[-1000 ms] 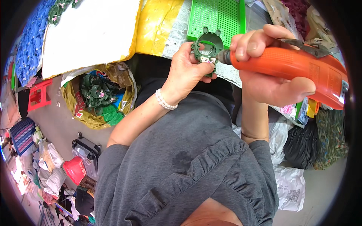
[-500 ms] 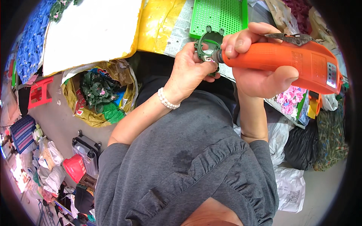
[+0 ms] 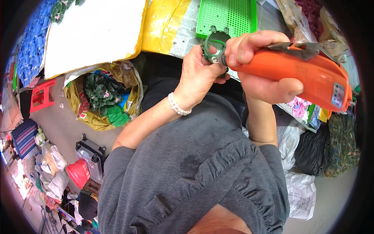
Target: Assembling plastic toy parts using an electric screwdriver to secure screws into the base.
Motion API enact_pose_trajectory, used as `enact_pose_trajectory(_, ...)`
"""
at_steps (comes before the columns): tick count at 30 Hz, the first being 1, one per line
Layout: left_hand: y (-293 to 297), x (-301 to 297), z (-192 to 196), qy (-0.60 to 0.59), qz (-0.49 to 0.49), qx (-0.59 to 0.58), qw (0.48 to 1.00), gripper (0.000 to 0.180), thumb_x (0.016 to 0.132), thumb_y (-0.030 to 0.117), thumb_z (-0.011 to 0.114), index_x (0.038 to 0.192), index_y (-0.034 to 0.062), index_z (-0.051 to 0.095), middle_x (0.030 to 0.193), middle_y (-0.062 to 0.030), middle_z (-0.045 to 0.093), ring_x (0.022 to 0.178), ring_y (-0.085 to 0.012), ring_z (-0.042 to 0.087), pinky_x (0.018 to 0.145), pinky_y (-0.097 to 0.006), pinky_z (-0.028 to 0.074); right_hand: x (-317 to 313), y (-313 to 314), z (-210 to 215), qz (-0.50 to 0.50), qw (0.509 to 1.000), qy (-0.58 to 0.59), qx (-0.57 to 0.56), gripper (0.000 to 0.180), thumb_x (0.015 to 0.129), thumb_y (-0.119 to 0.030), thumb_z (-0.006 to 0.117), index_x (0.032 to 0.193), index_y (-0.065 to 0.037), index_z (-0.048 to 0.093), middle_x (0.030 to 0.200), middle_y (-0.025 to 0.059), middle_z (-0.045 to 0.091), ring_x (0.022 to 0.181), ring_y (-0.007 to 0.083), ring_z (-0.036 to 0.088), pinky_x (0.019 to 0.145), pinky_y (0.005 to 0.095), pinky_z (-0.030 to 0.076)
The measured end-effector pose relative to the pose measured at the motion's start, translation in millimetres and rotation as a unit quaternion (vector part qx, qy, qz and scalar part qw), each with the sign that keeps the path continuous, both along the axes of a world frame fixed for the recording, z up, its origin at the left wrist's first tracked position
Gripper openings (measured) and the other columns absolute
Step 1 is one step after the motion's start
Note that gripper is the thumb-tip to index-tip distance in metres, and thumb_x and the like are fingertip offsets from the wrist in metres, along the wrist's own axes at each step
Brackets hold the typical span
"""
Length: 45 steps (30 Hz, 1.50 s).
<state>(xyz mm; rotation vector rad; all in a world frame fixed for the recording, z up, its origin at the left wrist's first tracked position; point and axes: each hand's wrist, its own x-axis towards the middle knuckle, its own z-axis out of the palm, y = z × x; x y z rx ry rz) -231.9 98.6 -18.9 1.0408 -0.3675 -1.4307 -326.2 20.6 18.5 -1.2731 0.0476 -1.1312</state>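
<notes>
A dark green plastic ring-shaped part (image 3: 210,40) with small tabs is gripped between the thumb and fingers of my left hand (image 3: 199,69). My right hand (image 3: 260,62) is wrapped round an orange electric screwdriver (image 3: 307,74), its thumb along the near side. The tool's dark nose (image 3: 223,59) meets the near right side of the ring; its bit and any screw are too small or hidden to make out. A flat grey metal piece (image 3: 298,50) lies along the tool's upper side. Behind the ring stands a green perforated tray (image 3: 228,19).
A white board (image 3: 93,35) covers the left worktop, beside yellow tape (image 3: 161,25). Below it, an open sack (image 3: 134,84) holds dark green parts (image 3: 103,91). Pink pieces (image 3: 299,107) lie at the right. A red stool (image 3: 42,95) and black bag (image 3: 311,152) are on the floor.
The screwdriver's rear end has swung down toward me, and my right hand has tilted with it. Its nose stays at the ring, which my left hand keeps holding almost in place.
</notes>
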Motion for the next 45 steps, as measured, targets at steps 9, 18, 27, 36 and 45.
enact_pose_trajectory(9, -1.1, 10.6, -4.8, 0.025, -0.030, -0.009, 0.999, 0.029, 0.078, -0.003, 0.058, 0.103, 0.0042, 0.043, 0.088, -0.0103, 0.062, 0.067, -0.0189, 0.065, 0.057, -0.027, 0.054, -9.2, -18.6, 24.4, 0.032, 0.998, -0.028, -0.045, 0.101, 0.066, -0.083, 0.042, 0.119, 0.002, 0.046, 0.082, 0.0054, 0.056, 0.068, 0.0190, 0.052, 0.065, 0.0364, 0.042)
enact_pose_trajectory(18, 33.1, 38.2, -5.3, 0.006, -0.006, -0.023, 1.000, 0.036, 0.078, 0.001, 0.062, 0.110, 0.0030, 0.047, 0.092, -0.0082, 0.061, 0.069, -0.0179, 0.065, 0.056, -0.025, 0.054, 6.6, -65.8, 28.8, -0.234, 0.951, 0.199, 0.039, 0.055, 0.090, -0.045, 0.050, 0.104, 0.008, 0.053, 0.088, 0.0149, 0.062, 0.080, 0.0240, 0.062, 0.072, 0.0340, 0.049)
enact_pose_trajectory(27, 100.9, 83.6, -4.9, -0.066, 0.177, 0.022, 0.982, 0.039, 0.077, -0.004, 0.060, 0.112, 0.0024, 0.044, 0.097, -0.0166, 0.063, 0.068, -0.0195, 0.065, 0.055, -0.025, 0.055, -11.9, -126.7, 33.4, -0.151, 0.968, 0.189, 0.060, 0.034, 0.088, -0.016, 0.050, 0.111, 0.009, 0.049, 0.101, 0.0177, 0.058, 0.088, 0.0260, 0.059, 0.078, 0.0357, 0.048)
enact_pose_trajectory(36, 155.8, 147.4, -29.9, -0.093, 0.371, 0.069, 0.922, 0.032, 0.077, -0.002, 0.059, 0.106, 0.0059, 0.048, 0.099, -0.0157, 0.063, 0.075, -0.0224, 0.065, 0.063, -0.030, 0.054, -1.3, -126.2, 25.6, -0.131, 0.967, 0.168, 0.138, 0.038, 0.088, -0.028, 0.049, 0.098, 0.008, 0.053, 0.092, 0.0165, 0.054, 0.077, 0.0214, 0.052, 0.072, 0.0313, 0.044)
enact_pose_trajectory(45, 202.3, 205.7, -126.2, -0.578, 0.384, 0.333, 0.639, 0.088, 0.063, 0.023, 0.075, 0.133, -0.0027, 0.027, 0.139, -0.0235, 0.023, 0.126, -0.0368, 0.031, 0.103, -0.040, 0.029, 15.5, -90.9, 22.7, -0.139, 0.975, 0.155, 0.079, 0.031, 0.088, -0.027, 0.051, 0.098, 0.002, 0.051, 0.086, 0.0112, 0.054, 0.071, 0.0172, 0.052, 0.067, 0.0279, 0.046)
